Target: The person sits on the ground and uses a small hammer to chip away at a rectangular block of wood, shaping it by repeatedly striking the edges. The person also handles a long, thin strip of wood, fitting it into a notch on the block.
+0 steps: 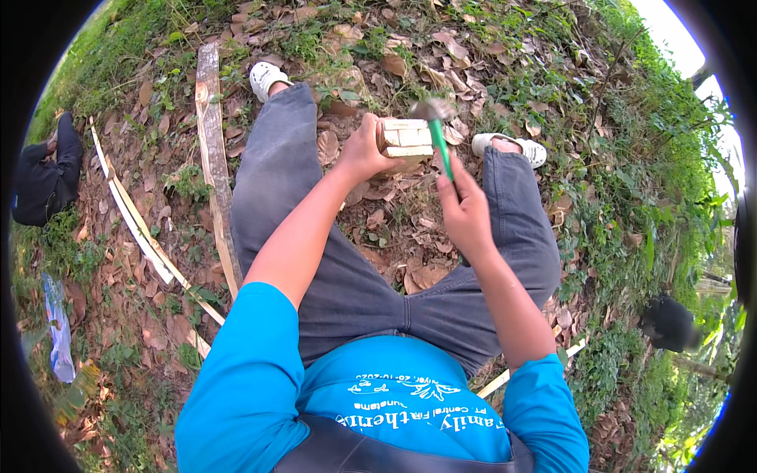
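Note:
My left hand [365, 150] is closed around the left side of a small block of pale wooden pieces [408, 139], stacked and held together between my knees. Its far and lower sides are partly hidden by my fingers. In my right hand [464, 206] is a hammer [437, 130] with a green handle, gripped by its lower part. The hammer's metal head is blurred and stands just beyond the block's right far corner; whether it touches the wood I cannot tell.
Dry leaves and grass cover the ground. Left of my leg lies a long wooden plank [211, 134]; farther left are thin split strips [142, 225] and a crumpled plastic bag [58, 327]. Another person's dark-clothed leg [67, 150] shows at far left. A dark object [669, 322] lies at right.

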Available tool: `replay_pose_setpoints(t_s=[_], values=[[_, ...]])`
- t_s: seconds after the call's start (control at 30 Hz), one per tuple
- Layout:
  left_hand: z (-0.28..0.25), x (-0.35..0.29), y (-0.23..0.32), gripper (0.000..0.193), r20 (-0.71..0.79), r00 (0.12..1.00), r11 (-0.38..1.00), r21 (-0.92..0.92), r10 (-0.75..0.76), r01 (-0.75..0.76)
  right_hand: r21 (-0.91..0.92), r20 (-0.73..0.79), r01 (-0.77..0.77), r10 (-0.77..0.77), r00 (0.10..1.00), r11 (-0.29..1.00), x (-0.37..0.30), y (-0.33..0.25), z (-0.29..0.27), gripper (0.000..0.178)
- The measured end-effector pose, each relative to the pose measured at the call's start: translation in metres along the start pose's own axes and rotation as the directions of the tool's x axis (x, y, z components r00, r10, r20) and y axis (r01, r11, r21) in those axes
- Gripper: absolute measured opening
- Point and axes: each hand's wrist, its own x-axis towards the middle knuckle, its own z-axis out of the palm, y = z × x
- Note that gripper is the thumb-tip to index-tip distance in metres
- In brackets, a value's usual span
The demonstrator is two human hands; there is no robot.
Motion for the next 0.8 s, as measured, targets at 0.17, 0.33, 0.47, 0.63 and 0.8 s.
replay_pose_setpoints(t_s=[0.17,0.33,0.47,0.63,0.8], values=[[-0.007,-0.001,0.000,0.081,0.025,0.997,0.996,0.048,-0.076,0.075,0.421,-0.156,0.018,0.053,0.986,0.907,0.004,-0.055,-0.028,0.047],[0.003,0.007,0.010,0.081,0.063,0.995,0.997,0.024,-0.072,0.071,-0.112,0.090,-0.157,0.168,0.982,0.981,-0.010,0.025,-0.002,0.047],[0.005,-0.003,-0.007,0.079,0.002,0.999,0.999,-0.041,0.032,-0.032,0.095,0.087,-0.211,0.203,0.975,0.973,-0.003,-0.006,-0.014,0.046],[-0.011,-0.005,-0.006,0.078,0.029,0.999,0.999,0.029,-0.025,0.024,0.498,-0.118,0.014,0.052,0.992,0.867,-0.004,-0.058,-0.026,0.047],[0.002,0.004,0.002,0.079,0.000,1.000,0.999,-0.045,0.002,-0.002,-0.162,0.162,-0.266,0.292,0.943,0.950,-0.017,0.052,-0.014,0.050]])
